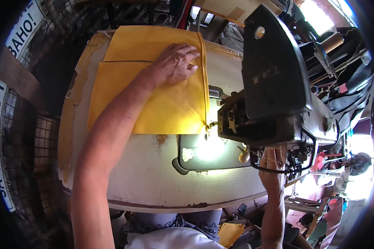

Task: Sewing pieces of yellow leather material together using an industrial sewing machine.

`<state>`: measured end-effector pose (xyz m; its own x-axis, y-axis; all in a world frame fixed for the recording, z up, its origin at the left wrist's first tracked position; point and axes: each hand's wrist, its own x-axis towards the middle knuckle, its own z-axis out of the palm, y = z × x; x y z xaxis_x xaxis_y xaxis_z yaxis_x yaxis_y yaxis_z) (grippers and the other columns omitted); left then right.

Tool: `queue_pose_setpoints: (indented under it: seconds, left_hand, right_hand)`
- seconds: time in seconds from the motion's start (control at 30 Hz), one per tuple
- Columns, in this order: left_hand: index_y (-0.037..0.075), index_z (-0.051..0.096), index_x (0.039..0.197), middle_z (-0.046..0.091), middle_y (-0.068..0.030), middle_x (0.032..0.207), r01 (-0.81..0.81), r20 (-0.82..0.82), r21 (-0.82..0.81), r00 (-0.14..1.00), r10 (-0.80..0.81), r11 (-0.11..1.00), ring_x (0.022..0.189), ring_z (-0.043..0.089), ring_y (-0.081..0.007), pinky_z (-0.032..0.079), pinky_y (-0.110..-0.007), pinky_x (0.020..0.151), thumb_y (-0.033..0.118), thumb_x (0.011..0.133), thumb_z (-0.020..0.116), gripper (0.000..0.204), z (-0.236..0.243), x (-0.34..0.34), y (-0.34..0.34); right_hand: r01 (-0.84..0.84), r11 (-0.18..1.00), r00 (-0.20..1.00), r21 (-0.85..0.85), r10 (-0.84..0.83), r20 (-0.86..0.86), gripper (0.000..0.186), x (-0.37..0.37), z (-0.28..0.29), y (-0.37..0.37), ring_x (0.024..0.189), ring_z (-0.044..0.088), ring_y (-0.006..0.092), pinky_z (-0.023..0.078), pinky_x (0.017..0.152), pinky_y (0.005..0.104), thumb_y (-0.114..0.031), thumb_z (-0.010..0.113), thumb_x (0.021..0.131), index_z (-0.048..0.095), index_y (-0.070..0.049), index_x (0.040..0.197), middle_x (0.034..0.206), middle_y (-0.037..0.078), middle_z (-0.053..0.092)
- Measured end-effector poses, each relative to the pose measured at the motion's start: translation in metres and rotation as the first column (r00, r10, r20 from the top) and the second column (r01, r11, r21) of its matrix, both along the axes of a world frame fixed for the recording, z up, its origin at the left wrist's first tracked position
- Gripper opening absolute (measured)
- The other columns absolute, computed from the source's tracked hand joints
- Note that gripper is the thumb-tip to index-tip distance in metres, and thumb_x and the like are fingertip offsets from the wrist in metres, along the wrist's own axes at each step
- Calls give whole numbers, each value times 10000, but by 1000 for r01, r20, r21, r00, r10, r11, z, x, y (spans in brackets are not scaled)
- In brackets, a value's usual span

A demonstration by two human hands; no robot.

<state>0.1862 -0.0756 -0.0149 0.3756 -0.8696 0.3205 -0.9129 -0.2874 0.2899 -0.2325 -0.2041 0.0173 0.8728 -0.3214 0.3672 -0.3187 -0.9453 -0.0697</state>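
Left hand (175,64), thumb spread, rests on yellow fabric (162,108) near right edge; tabletop (133,178) offers nearside room. Right hand (272,162): at sewing machine (274,79), grip indeterminable.

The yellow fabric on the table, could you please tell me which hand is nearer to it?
Left. The left hand rests on the yellow fabric, near its right edge; the right hand is off the fabric, farther right, by the sewing machine.
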Motion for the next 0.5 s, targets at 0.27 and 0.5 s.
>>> queue_pose_setpoints:
  seconds: [0.27,0.5]
  left_hand:
    - [101,576,1397,515,-98,1482,-30,65,54,998,27,998,1397,433,-279,282,-424,1201,321,1006,504,455,-7,-5,1]
    - [92,594,1374,534,-72,1454,-10,92,0,996,10,1000,1368,452,-254,305,-422,1182,304,992,520,443,-16,-6,-10]
  right_hand:
    - [-423,902,906,84,420,53,250,237,-31,-71,812,647,396,522,715,454,-36,639,910,599,-56,1156,986,183,620]
    - [-499,865,865,44,501,-33,218,272,-8,-67,784,639,367,507,684,456,-68,666,892,594,-73,1098,930,135,610]
